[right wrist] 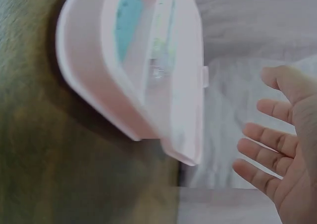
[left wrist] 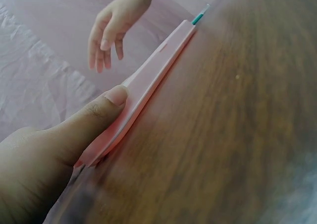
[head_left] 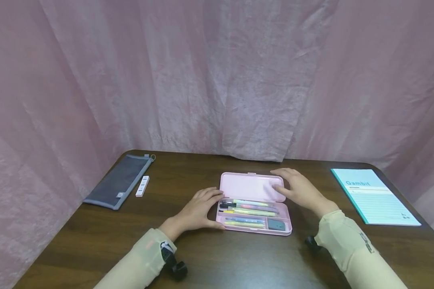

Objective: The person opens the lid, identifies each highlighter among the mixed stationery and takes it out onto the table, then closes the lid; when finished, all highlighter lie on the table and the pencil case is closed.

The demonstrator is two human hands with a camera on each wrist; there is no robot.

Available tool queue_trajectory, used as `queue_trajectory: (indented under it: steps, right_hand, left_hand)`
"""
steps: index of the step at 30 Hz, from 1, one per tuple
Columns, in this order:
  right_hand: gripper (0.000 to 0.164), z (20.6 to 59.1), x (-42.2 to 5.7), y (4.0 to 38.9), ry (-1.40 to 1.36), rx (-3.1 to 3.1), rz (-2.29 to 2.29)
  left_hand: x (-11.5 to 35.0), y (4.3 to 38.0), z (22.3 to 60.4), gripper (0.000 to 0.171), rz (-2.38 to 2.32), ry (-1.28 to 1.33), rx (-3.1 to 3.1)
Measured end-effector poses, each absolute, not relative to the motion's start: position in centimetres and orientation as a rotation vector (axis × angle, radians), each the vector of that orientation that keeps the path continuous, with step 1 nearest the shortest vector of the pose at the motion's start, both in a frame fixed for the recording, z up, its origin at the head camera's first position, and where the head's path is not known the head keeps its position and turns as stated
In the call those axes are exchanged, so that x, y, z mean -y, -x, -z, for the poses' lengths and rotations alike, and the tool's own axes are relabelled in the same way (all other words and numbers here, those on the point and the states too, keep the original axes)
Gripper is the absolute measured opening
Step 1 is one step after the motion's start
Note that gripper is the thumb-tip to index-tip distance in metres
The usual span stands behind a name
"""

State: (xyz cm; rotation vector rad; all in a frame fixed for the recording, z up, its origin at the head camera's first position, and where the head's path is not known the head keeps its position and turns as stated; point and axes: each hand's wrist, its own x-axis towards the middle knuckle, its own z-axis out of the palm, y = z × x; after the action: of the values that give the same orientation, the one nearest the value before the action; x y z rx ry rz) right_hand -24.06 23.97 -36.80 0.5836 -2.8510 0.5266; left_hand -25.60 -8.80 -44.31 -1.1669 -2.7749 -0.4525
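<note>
A pink pencil case lies with its lid raised at the back, near the middle of the table. Several pens and highlighters fill its compartments, and a dark grey-green eraser sits at the front right. My left hand grips the case's left end, thumb against the front side; its other fingers are hidden in the left wrist view. By the lid's right side hovers my right hand, fingers spread and loosely bent. In the right wrist view that hand appears apart from the lid, holding nothing.
At the table's left lie a grey mesh zip pouch and a small white block with dark marks. A "Gambit" notepad is at the right. Pink curtains hang behind the table's back edge.
</note>
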Motion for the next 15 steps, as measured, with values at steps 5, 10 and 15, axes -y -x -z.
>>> queue_trajectory:
  steps: [5,10,15]
  right_hand:
    - [0.049,35.3,-24.1,23.2,-0.593,2.851,-0.494]
    - [0.048,34.0,-24.1,22.2,-0.608,2.828,-0.488]
    - [0.046,33.4,-24.1,21.1,-0.604,2.83,-0.515]
  left_hand:
    - [8.9,25.6,44.2,0.098,0.455,1.166,2.774]
    - [8.9,25.6,44.2,0.099,0.471,1.16,2.772]
    - [8.9,25.6,44.2,0.099,0.477,1.172,2.775]
